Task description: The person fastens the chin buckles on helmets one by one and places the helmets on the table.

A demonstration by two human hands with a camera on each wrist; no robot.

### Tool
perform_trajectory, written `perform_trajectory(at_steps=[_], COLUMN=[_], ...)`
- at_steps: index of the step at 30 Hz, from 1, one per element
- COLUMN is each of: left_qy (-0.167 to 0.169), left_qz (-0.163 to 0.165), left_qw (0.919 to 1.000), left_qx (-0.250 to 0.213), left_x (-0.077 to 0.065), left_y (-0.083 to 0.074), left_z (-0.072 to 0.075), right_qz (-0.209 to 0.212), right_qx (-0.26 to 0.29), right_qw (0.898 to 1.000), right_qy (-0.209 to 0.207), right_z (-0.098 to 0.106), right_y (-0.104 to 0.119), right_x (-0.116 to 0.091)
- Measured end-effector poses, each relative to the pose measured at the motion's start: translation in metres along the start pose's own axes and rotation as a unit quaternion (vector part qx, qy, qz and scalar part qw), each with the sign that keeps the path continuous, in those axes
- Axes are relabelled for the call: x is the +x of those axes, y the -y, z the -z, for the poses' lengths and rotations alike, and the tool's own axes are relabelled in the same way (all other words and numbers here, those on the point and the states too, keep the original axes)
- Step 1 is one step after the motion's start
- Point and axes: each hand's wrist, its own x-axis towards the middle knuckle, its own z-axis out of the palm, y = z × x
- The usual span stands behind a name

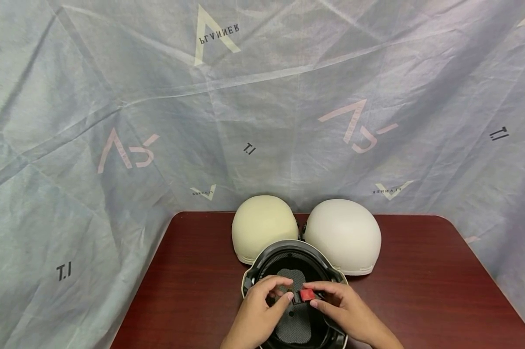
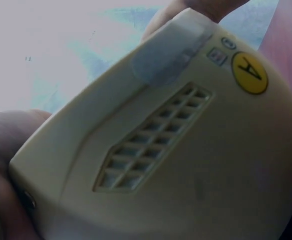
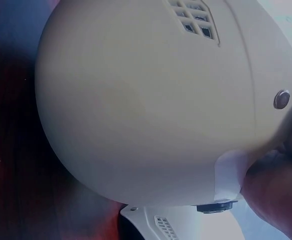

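A cream helmet (image 1: 297, 245) lies upside down at the table's front, its black padded lining (image 1: 294, 329) facing up. Above the lining is a chin-strap buckle with a red part (image 1: 307, 294) and a black part (image 1: 296, 297). My right hand (image 1: 342, 305) pinches the red part between thumb and forefinger. From the left, my left hand (image 1: 262, 305) holds the black part, thumb tip at its edge and fingers curled. The left wrist view shows the helmet's vent grille (image 2: 153, 140) and a yellow round sticker (image 2: 250, 73). A rivet (image 3: 281, 99) shows in the right wrist view.
Behind the upturned helmet stand a pale yellow helmet (image 1: 264, 225) and a white helmet (image 1: 342, 235), side by side, domes up. They are on a dark red table (image 1: 192, 276) with rounded back corners. A grey printed cloth (image 1: 279, 121) hangs behind and at both sides.
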Motion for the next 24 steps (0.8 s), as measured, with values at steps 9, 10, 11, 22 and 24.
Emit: perform_trajectory(at_steps=[9,10,11,22,24], left_qy=[-0.127,-0.139,-0.15,-0.242,-0.249], left_qz=[-0.127,-0.139,-0.15,-0.203,-0.189], left_qw=[0.983,0.9795,0.9762,0.9444,0.9449], left_qx=[0.038,0.042,0.046,0.09,0.098], left_x=[-0.005,-0.005,-0.005,-0.009,-0.011], left_y=[0.003,0.004,0.005,0.014,0.016], left_z=[-0.007,-0.007,-0.008,-0.004,-0.003], right_qz=[0.086,0.093,0.104,0.218,0.238], right_qx=[-0.011,-0.012,-0.014,-0.066,-0.111], right_qw=[0.996,0.995,0.994,0.957,0.94], right_qy=[-0.021,-0.03,-0.04,-0.179,-0.217], right_z=[-0.004,-0.005,-0.006,-0.016,-0.016], right_y=[-0.005,-0.005,-0.006,-0.007,-0.008], right_x=[0.002,0.002,0.002,0.002,0.003])
